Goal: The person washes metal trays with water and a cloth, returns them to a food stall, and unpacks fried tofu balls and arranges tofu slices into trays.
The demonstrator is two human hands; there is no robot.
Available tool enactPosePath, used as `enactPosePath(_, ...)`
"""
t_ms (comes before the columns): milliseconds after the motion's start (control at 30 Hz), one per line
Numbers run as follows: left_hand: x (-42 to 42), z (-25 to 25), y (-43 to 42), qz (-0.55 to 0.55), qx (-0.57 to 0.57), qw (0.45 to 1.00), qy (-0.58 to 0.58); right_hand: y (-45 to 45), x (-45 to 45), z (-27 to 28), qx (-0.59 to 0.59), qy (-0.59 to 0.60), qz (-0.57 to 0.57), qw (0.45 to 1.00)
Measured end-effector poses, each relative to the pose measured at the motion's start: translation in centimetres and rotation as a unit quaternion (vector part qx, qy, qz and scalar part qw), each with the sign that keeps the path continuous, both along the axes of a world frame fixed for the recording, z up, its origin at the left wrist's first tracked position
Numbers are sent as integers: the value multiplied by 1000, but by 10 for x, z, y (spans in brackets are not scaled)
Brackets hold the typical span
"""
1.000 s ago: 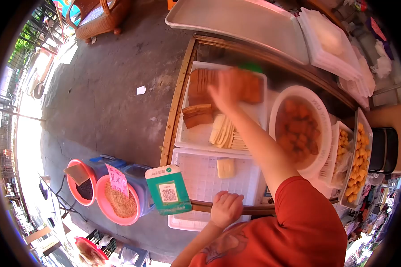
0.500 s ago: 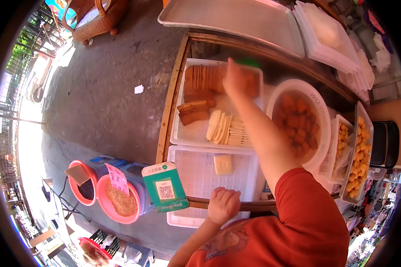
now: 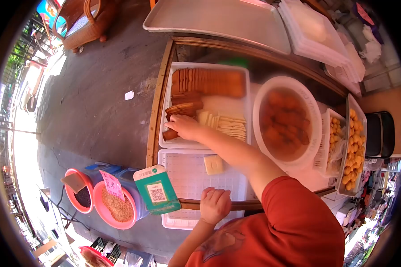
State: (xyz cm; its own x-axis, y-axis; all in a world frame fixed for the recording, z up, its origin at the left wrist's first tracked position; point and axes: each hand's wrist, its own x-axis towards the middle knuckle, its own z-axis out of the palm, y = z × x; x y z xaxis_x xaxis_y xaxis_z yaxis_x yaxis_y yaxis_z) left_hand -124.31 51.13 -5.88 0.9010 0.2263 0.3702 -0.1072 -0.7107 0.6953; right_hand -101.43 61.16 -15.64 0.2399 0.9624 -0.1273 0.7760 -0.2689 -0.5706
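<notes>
My right hand [image 3: 185, 127] reaches into a white tray [image 3: 209, 140], its fingers bent down on brown tofu slices [image 3: 170, 134] at the tray's left side. The hand covers part of these slices. Behind it stand rows of more brown tofu slices [image 3: 209, 82], and pale tofu slices [image 3: 231, 127] lie to its right. My left hand [image 3: 214, 204] is curled into a loose fist over the wooden edge [image 3: 191, 204] of the case. Just beyond it, one pale block of tofu [image 3: 214, 164] lies in a second white tray [image 3: 182, 178].
A round white tub [image 3: 259, 133] holds brown pieces in liquid. Yellow balls fill a metal tray [image 3: 353, 151] at the right. A green QR-code card [image 3: 157, 190] stands near my left hand. Pink bowls [image 3: 115, 202] of grain are at the left, a large metal tray [image 3: 218, 22] at the back.
My right hand has moved from the far rows of brown tofu down and left to the nearer slices. My left hand stays on the edge. The whole view has shifted slightly.
</notes>
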Motion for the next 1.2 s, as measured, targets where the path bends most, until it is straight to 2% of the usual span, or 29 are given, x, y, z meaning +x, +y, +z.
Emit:
enactPosePath(33,1,0,0,5,4,1000,-4,3,0,-11,14,-15,-12,1000)
enactPosePath(133,0,0,0,4,2,1000,-8,-8,-1,15,232,-190,-33,953)
enactPosePath(167,1,-1,0,2,0,1000,-8,-9,10,21,266,-174,-89,944)
enactPosePath(233,1,0,0,1,2,1000,-13,-16,59,25,233,-153,-232,932)
enactPosePath(300,1,0,1,1,4,1000,-16,-38,101,27,152,-232,-495,824)
enactPosePath(367,1,2,1,1,4,1000,-18,-71,144,9,104,-311,-604,727)
enactPosePath(433,0,1,0,1,6,1000,-9,-94,157,-14,45,-254,-634,729)
enactPosePath(467,0,1,-1,1,8,1000,-5,-98,157,-8,17,-225,-649,727)
enactPosePath(567,0,-1,-2,-3,15,1000,-7,-98,150,11,-15,-177,-611,772)
enactPosePath(600,-1,-2,-2,-4,16,1000,-6,-97,145,12,4,-222,-602,767)
enactPosePath(700,0,-2,-3,-13,20,1000,-4,-96,140,21,36,-195,-573,795)
enactPosePath(800,0,-4,-4,-14,28,1000,-1,-98,143,14,124,-321,-493,799)
enactPosePath(933,0,-3,-5,-14,29,999,-3,-94,138,30,194,-219,-456,841)
enactPosePath(1033,0,-4,-5,-16,29,999,-1,-89,123,52,122,-154,-497,845)
enactPosePath(1067,0,-5,-6,-17,30,999,0,-92,117,62,117,-208,-456,857)
enactPosePath(1200,0,-3,-6,-13,37,999,-1,-85,119,53,134,-80,-392,907)
